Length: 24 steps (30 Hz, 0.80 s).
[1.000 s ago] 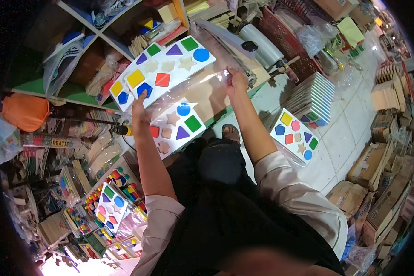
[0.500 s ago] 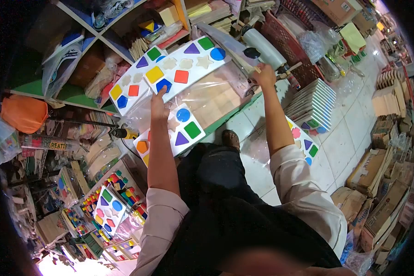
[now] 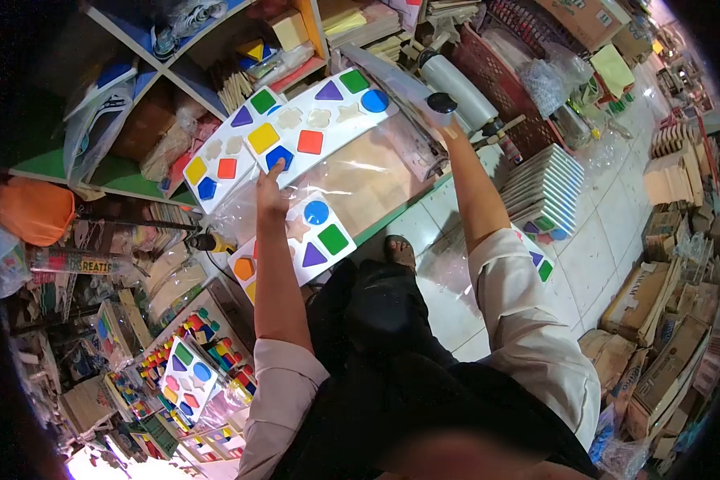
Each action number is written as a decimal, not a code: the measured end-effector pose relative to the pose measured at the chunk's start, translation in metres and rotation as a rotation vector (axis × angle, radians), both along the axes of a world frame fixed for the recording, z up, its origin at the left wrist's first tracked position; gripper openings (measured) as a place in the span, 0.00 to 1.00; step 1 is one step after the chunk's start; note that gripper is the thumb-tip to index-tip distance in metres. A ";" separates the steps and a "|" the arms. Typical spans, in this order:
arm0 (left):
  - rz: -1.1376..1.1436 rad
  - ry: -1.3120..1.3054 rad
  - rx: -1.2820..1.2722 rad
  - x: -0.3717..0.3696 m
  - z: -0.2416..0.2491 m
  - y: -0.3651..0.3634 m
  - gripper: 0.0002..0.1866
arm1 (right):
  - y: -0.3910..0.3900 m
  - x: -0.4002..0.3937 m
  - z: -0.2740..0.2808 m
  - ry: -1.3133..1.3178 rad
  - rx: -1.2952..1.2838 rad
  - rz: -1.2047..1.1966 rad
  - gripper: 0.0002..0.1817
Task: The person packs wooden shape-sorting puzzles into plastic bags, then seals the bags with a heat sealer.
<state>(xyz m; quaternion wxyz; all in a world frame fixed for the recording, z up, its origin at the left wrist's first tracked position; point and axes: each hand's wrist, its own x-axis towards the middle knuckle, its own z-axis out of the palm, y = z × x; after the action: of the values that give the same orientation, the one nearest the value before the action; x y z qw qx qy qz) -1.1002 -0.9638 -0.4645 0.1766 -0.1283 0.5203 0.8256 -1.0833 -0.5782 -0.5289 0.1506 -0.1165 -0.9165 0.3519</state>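
Observation:
My left hand (image 3: 271, 192) grips the near edge of a white shape puzzle board (image 3: 340, 118), its thumb beside the blue pentagon. The board carries coloured shapes and lies in clear plastic film (image 3: 312, 172) over a wooden surface. A second shape board (image 3: 216, 172) lies partly under it, to the left. Another board (image 3: 328, 260) sits below my left wrist. My right hand (image 3: 450, 126) is at the far end of a long grey sealer-like arm (image 3: 384, 76), just below a black knob (image 3: 441, 102). Its fingers are blurred and partly hidden.
A roll of clear film (image 3: 458, 90) and a red crate (image 3: 504, 76) stand behind my right hand. A stack of boards (image 3: 542, 188) is on the tiled floor (image 3: 596, 256). Shelves (image 3: 156, 68) rise at the upper left; cardboard boxes (image 3: 656, 304) line the right.
My right hand has moved slightly left and up, toward the black knob. My left hand and the board have shifted slightly left in view; the hand still holds the board's edge.

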 end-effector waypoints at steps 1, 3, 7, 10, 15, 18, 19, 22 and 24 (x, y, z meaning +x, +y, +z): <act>-0.001 0.001 0.001 -0.002 -0.001 0.000 0.17 | -0.009 -0.002 0.009 0.059 0.036 0.016 0.25; -0.007 0.043 0.045 -0.008 -0.004 0.001 0.18 | -0.027 -0.009 0.023 0.163 0.107 0.035 0.24; -0.028 0.048 0.065 -0.019 -0.006 -0.003 0.18 | -0.036 -0.024 0.035 0.254 0.206 0.059 0.21; -0.031 0.008 0.008 -0.022 -0.003 -0.001 0.19 | -0.038 -0.034 0.042 0.286 0.239 0.090 0.20; -0.051 0.041 0.009 -0.023 -0.006 0.000 0.20 | -0.035 -0.046 0.048 0.266 0.158 0.125 0.18; -0.043 0.032 0.022 -0.022 -0.013 0.000 0.20 | 0.005 -0.052 0.047 0.146 -0.094 0.128 0.19; -0.038 0.023 0.021 -0.022 -0.013 0.000 0.20 | 0.015 -0.053 0.049 0.098 -0.194 0.128 0.20; -0.030 0.010 -0.022 -0.020 -0.006 0.000 0.20 | 0.007 -0.029 0.114 -0.066 -0.479 0.172 0.21; -0.021 0.008 -0.024 -0.019 -0.002 0.001 0.20 | -0.007 -0.009 0.155 -0.182 -0.663 0.215 0.22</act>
<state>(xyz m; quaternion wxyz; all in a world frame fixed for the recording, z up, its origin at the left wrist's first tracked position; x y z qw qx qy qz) -1.1193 -0.9633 -0.4661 0.1818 -0.1215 0.5324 0.8178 -1.0921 -0.5853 -0.3737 -0.0155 -0.0927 -0.7693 0.6319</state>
